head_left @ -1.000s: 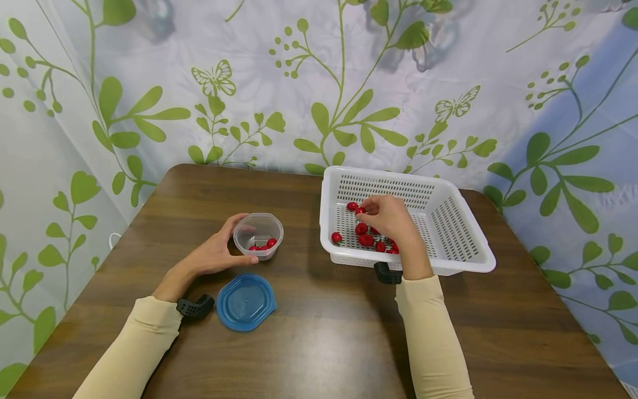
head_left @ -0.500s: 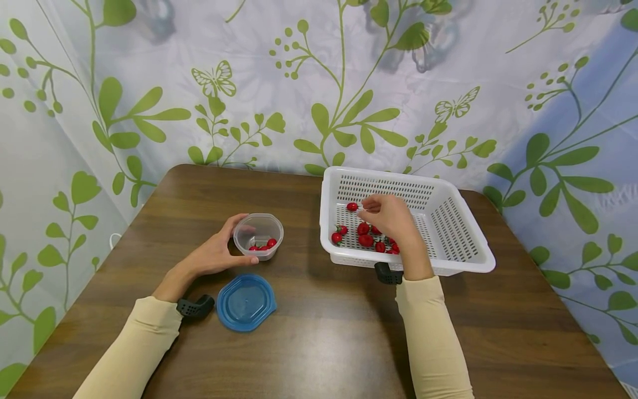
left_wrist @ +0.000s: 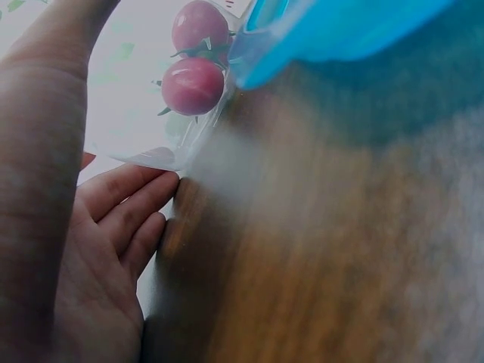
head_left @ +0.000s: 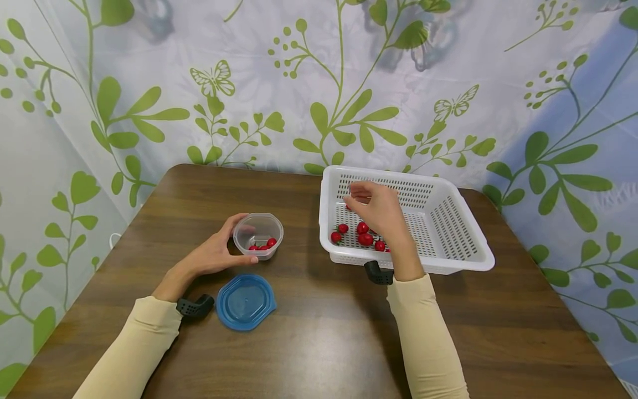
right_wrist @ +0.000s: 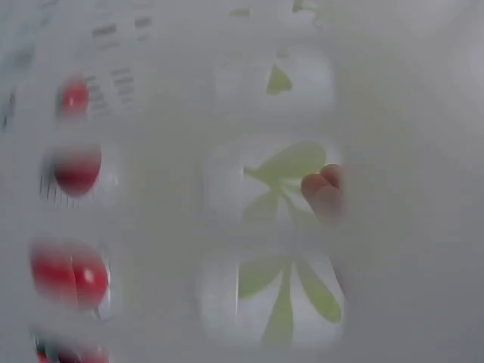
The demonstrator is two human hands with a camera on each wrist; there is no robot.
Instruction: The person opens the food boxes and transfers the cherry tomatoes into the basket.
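Observation:
In the head view my left hand [head_left: 219,249] grips a small clear plastic container [head_left: 258,233], thumb at its near side, other fingers round its left. Several cherry tomatoes [head_left: 271,243] lie inside it; two with green stems [left_wrist: 193,86] show in the left wrist view. My right hand [head_left: 379,210] hovers over the left part of a white slotted basket [head_left: 463,233]. Its thumb and fingers are bent and apart, and I see nothing between them. Below lie several more cherry tomatoes [head_left: 365,239]. One tomato [head_left: 348,207] is mostly hidden behind the right thumb.
A blue lid [head_left: 245,302] lies flat on the brown wooden table [head_left: 309,343], just in front of the clear container. Behind the table hangs a white cloth [head_left: 279,39] with green leaf prints. The basket stands near the table's back edge.
My right hand has let go of a cherry tomato, which now lies at the basket's left side. Since then this hand has shifted left and away from me. The left hand stays put.

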